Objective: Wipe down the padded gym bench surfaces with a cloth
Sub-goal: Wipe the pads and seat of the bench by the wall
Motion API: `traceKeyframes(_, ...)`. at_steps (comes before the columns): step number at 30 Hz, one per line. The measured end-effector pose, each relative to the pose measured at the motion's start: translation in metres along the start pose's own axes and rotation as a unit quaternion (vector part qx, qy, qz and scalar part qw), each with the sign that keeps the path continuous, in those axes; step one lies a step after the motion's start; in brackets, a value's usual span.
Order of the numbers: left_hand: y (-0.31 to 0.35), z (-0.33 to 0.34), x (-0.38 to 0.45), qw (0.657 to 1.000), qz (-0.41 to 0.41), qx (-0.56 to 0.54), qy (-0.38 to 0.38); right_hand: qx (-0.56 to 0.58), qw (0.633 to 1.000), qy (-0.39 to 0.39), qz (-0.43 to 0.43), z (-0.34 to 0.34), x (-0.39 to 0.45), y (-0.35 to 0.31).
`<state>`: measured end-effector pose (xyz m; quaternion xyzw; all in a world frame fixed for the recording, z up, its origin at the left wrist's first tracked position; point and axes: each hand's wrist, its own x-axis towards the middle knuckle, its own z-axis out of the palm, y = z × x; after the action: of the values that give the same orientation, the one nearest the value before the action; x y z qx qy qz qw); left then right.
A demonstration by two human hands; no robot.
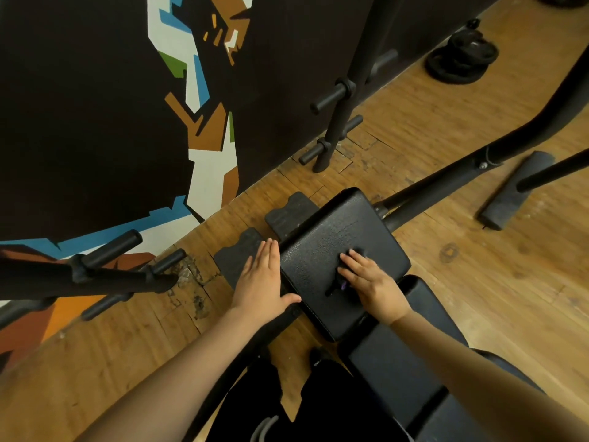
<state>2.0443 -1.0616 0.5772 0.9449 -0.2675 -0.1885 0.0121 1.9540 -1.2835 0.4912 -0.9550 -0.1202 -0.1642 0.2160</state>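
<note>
Both forearms reached in from the bottom edge of the head view, above dark trousers (pixel 318 403) at 6 o'clock. Left hand (pixel 261 279) lay flat at the left edge of the square bench pad (pixel 338 250) — fingers straight and together, pointing toward 12, thumb spread out to 3 and touching the pad's near-left edge. Fingertips sat over a ridged black foam block (pixel 236 256) just beside the pad, w/ a second foam block (pixel 287 212) at 11 o'clock from the pad.

Right hand (pixel 366 279) pressed down on a dark cloth (pixel 342 282) in the middle of that pad, fingers spread apart and nearly straight over it; a bit of purple showed at the cloth's near edge. Cloth was mostly hidden under the hand — colour approx. black.

Longer bench seat pad (pixel 411 352) ran off toward 5 o'clock. Wooden floor (pixel 446 244) lay all round; weight plates (pixel 462 59) sat at 1 o'clock, painted mural wall (pixel 197 138) at 10.
</note>
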Motion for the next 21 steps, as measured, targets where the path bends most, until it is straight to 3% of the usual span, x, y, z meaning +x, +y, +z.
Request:
traceKeyframes(7, 0.005, -0.001, -0.003, 1.0, -0.017, 0.008, 0.004, 0.011, 0.998, 0.044, 0.054, -0.005, 0.118, -0.01)
traceKeyframes(15, 0.016, 0.003, 0.004, 0.997, -0.024, 0.05, 0.051, 0.018, 0.987, 0.052, 0.149, -0.004, -0.035, 0.009)
traceKeyframes(18, 0.022, -0.003, 0.02, 0.995, 0.012, 0.073, 0.061, 0.033, 0.983, 0.038, 0.174, -0.004, -0.05, 0.013)
traceKeyframes(21, 0.025, -0.01, 0.038, 0.994, 0.043, 0.099, 0.024, 0.022, 0.985, 0.031, 0.166, -0.001, -0.043, 0.015)
